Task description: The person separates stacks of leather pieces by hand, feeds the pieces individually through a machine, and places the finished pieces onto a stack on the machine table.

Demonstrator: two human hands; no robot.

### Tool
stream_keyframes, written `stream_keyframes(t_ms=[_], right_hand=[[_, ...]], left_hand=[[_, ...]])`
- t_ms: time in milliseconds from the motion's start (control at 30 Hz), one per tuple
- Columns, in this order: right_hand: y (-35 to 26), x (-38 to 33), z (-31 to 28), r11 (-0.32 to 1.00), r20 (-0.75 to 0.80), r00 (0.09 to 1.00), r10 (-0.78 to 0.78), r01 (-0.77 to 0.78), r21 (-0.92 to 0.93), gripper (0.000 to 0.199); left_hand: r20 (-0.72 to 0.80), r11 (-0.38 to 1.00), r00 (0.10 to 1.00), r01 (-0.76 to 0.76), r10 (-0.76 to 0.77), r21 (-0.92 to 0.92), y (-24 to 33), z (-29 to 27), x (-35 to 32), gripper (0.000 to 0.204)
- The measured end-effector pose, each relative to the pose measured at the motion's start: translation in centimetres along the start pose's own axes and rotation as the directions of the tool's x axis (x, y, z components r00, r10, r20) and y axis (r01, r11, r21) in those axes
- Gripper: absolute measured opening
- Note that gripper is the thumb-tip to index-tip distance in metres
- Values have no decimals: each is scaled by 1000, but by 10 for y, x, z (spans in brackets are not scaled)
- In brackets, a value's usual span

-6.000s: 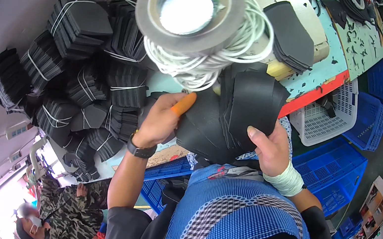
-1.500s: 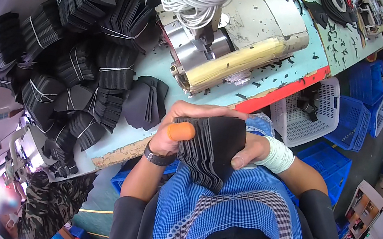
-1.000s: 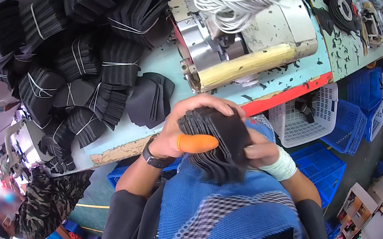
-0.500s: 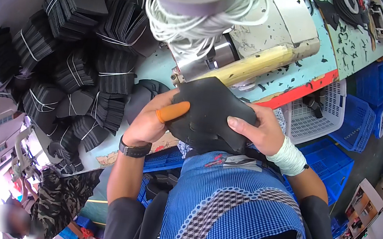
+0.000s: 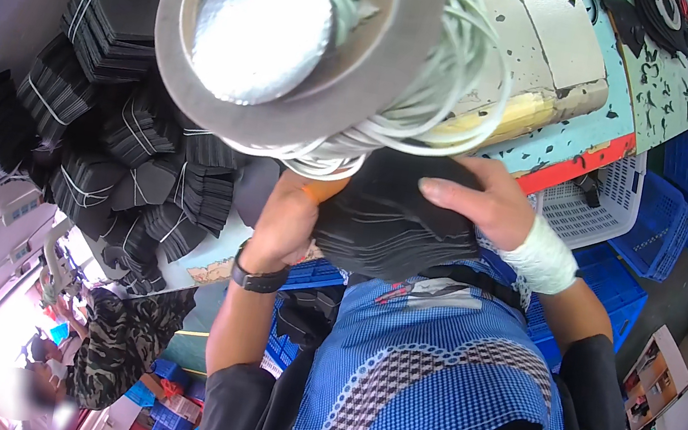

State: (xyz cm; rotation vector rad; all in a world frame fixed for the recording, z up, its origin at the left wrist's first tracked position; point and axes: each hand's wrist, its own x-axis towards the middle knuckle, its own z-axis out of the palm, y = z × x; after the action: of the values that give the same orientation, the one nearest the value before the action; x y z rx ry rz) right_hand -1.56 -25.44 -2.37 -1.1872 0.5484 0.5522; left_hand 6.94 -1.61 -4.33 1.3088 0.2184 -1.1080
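Observation:
A thick stack of black foam-like pieces (image 5: 396, 228) is held between my two hands at the table's edge, its layered edges toward me. My left hand (image 5: 285, 215), with an orange finger cot on the thumb and a dark watch at the wrist, grips the stack's left side. The roll and cords above partly hide its fingers. My right hand (image 5: 494, 205) clasps the stack's right side, thumb on the top piece and the other fingers mostly out of sight. White string (image 5: 546, 258) is wound thickly round my right wrist.
A large tape roll (image 5: 395, 61) draped with white cords (image 5: 467, 63) looms over the work. Tied black bundles (image 5: 116, 3) are piled at left. A machine bed (image 5: 562, 33) lies behind, crates (image 5: 657, 224) stand at right. Another person in camouflage clothing (image 5: 111, 349) is at lower left.
The view has shifted, so the tape roll looms larger and covers more. The stack has tilted, showing its layered edges where its flat top face showed before. Both hands keep hold of it.

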Motion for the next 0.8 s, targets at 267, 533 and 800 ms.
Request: stream_keyframes(t_ms=[267, 533, 800], right_hand=[[2, -10, -6, 996, -44, 999, 3, -7, -91, 34], [-7, -24, 3, 997, -142, 990, -3, -7, -73, 39], [-2, -18, 3, 1000, -94, 996, -2, 0, -16, 38]], left_hand=[[-48, 965, 998, 28, -42, -262, 5, -10, 1, 25], [-22, 999, 999, 30, -31, -44, 8, 0, 7, 27], [-171, 934, 984, -17, -47, -357, 5, 3, -3, 34]])
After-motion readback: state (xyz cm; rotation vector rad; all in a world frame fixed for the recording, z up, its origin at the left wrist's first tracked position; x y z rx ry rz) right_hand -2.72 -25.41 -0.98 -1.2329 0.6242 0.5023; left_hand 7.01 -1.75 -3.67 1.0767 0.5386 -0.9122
